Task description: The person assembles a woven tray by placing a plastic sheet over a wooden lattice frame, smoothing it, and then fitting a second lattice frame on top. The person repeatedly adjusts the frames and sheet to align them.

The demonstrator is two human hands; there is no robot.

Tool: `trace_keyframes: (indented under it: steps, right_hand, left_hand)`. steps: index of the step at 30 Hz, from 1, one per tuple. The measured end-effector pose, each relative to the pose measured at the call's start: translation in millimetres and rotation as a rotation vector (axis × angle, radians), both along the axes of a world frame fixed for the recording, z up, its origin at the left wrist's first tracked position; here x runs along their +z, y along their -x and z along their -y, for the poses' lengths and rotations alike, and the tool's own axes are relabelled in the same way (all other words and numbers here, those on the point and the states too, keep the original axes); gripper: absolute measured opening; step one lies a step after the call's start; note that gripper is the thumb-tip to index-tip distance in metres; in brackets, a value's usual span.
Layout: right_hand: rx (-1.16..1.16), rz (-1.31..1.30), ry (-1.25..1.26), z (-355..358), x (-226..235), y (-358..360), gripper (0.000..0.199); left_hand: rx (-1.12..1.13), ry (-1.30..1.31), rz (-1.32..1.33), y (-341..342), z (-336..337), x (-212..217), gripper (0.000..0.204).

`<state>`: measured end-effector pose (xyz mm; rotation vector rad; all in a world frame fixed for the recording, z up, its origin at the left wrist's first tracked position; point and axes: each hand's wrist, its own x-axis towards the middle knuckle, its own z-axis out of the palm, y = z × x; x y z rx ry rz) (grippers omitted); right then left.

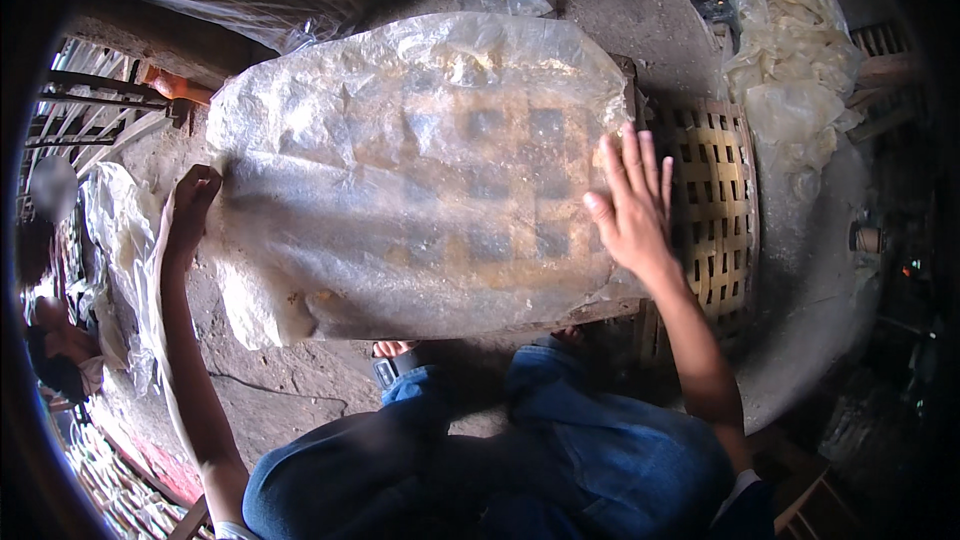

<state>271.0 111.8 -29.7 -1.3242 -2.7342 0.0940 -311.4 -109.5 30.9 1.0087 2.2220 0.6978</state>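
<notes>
The sheet (420, 180) — a wide, translucent, wrinkled film, pale and glossy — lies spread over a woven tray (715, 210), whose lattice shows through it as dim squares. Its long axis runs left to right across the view, from one hand to the other, so the two hands bracket it at its short ends.

The left hand (188, 208) is at the sheet's left edge, arm stretched forward; the fingers look curled at the rim, but whether they pinch the film or only rest against it I cannot tell. The right hand (630, 205) lies flat on the sheet's right end, fingers spread and pointing away from the body, palm down on the film just where it meets the bare weave of the tray. So the bulk of the sheet lies to the left of the right hand and to the right of the left one — between them, and in front of the knees (520, 440), which are in blue trousers.

The right hand sits further onto the sheet; the left is only at its border. More crumpled film (790, 50) is heaped at upper right, well apart from both hands.
</notes>
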Motion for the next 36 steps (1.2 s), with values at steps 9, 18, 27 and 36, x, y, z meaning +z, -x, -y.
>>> trace_keyframes:
  steps: [9,18,27,36]
  right_hand:
    - [-0.584,-0.457,0.021,-57.0,19.0,-83.1,0.072]
    - [0.204,0.155,0.139,34.7,32.1,63.9,0.076]
    - [-0.452,-0.198,0.303,-62.2,-15.4,-86.8,0.078]
    - [0.014,-0.545,-0.037,-18.7,45.2,15.3,0.072]
  left_hand:
    - [-0.056,-0.030,-0.012,-28.8,-14.9,0.7,0.023]
    - [-0.141,-0.042,-0.245,1.2,-5.3,-39.8,0.018]
    - [0.003,-0.082,0.058,-32.3,-21.6,-15.9,0.015]
    - [-0.038,-0.149,-0.023,-9.8,-5.8,-31.7,0.019]
